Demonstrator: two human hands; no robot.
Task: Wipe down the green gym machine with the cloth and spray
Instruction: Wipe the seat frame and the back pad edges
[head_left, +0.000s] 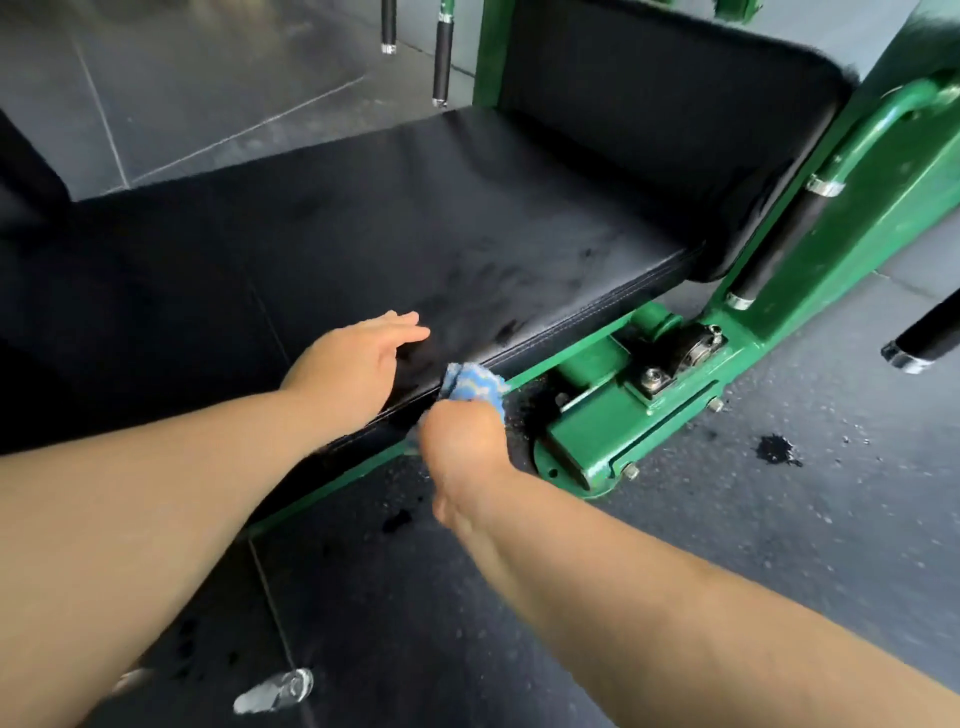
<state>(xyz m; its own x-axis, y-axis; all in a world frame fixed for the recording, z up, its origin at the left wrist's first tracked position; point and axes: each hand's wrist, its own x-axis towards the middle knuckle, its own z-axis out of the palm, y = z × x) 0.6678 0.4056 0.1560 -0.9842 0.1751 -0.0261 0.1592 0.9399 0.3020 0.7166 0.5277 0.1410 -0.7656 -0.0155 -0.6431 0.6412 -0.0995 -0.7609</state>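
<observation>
The right hand (460, 441) is curled round a bunched blue-and-white terry cloth (475, 387). The cloth sticks out just beyond the knuckles and presses against the stitched side edge of the black padded vinyl seat (415, 218), where that edge meets the thin green-painted steel rail (332, 486) beneath it. The gripping fingers themselves are hidden behind the back of the hand. Just to the left of the cloth, nearly touching it, the left hand (353, 364) lies flat on the seat's top near the same edge, with straight fingers pointing away from the person and holding nothing. Smeared damp streaks mark the vinyl just beyond both hands. Close on the right of the grip, and partly blocking the way along the rail, sits the chunky green base bracket (597, 431) of the machine. Farther right is a bolted metal bearing block (685, 353). Beyond that, a green upright carries a black cylindrical grip with chrome collars (779, 249). Another black grip end (924, 338) pokes in from the far right. Well ahead of the grip, the upright black back pad (649, 104) closes off the seat, and two black hanging handles (441, 57) dangle past it. Below and to the right of the grip, the dark speckled rubber floor (779, 545) shows a dark wet blotch (776, 449). Behind the grip, near the person's left forearm, a clear blurred object (275, 693) lies on the floor, and what it is cannot be told.
</observation>
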